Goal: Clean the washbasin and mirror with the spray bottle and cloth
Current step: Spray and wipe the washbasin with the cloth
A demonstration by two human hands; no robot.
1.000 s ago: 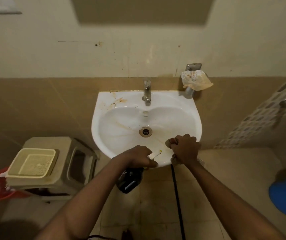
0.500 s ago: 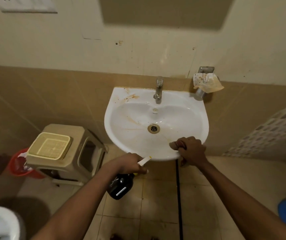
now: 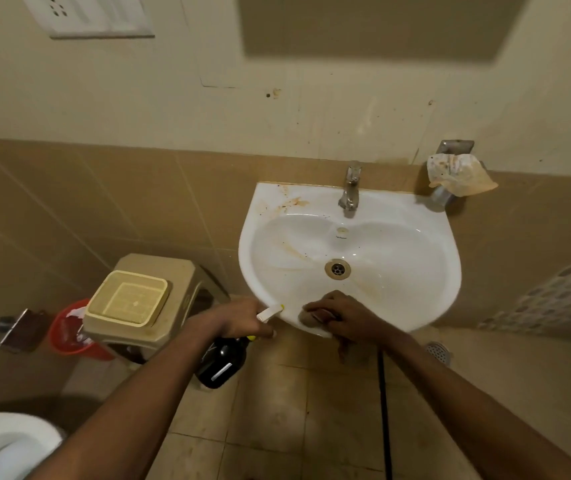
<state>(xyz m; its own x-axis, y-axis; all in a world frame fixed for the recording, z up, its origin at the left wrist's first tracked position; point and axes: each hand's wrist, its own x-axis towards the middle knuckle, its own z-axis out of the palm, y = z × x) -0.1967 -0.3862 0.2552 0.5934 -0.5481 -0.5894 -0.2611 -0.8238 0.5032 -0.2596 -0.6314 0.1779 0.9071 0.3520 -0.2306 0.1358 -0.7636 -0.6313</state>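
A: What are the hands doing?

B: The left hand (image 3: pixel 242 322) is wrapped round the neck of the dark spray bottle (image 3: pixel 221 363), its pale nozzle pointing at the front lip of the washbasin (image 3: pixel 426 216). The right hand (image 3: pixel 344 318) is curled over a brownish cloth (image 3: pixel 306 318) and presses it on that same front rim. How much cloth is bunched under the palm I can't quite tell.

A: Anything different from a moment ago?

B: The cloth hand has slid leftward along the rim, ending nearer the nozzle, and the head has turned left, bringing a stool (image 3: pixel 159 292) and a toilet (image 3: pixel 3 441) into sight. The bottle hangs below the rim as before.

A: So where does the job stand?

B: Early, I'd say. Brown stains (image 3: pixel 294 202) by the tap (image 3: pixel 350 188) and streaks in the bowl remain, and the mirror, probably the blurred panel (image 3: pixel 374 26) above, looks untouched.
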